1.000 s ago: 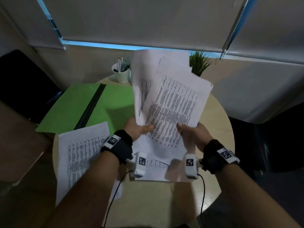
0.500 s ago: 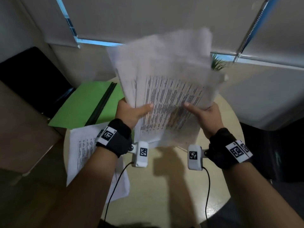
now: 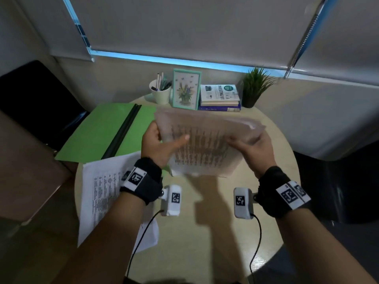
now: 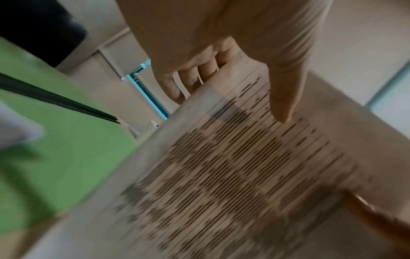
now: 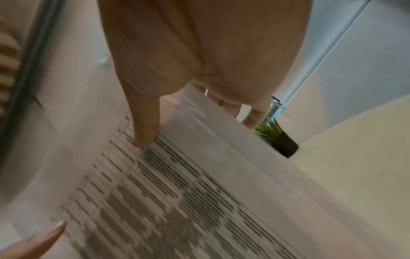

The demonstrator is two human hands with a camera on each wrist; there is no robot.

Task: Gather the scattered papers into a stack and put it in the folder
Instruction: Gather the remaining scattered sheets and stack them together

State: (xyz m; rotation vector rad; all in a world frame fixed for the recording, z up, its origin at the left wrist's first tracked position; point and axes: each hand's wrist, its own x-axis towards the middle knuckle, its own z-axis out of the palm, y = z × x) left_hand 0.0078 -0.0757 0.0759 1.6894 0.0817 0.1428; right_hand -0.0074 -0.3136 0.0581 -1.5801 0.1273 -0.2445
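Both hands hold a blurred sheaf of printed papers [image 3: 202, 146] above the round table, near the middle. My left hand [image 3: 162, 145] grips its left edge, thumb on the printed face, fingers behind; the left wrist view shows that thumb [image 4: 281, 94] on the papers [image 4: 233, 175]. My right hand [image 3: 253, 147] grips the right edge the same way, thumb [image 5: 144, 122] on the top page [image 5: 177, 201]. An open green folder [image 3: 104, 134] with a black spine lies at the table's left. One more printed sheet [image 3: 102, 193] lies on the table under my left forearm.
At the table's back stand a white pen cup [image 3: 161, 93], a framed flower picture [image 3: 186, 91], a stack of books [image 3: 219, 97] and a small potted plant [image 3: 255, 87]. Dark chairs [image 3: 34, 99] flank the beige table [image 3: 205, 242]. Window blinds hang behind.
The sheaf has come down from an upright, fanned position to a lower, flatter one, and the sheets lie closer together. The head view has dipped, showing the items at the back.
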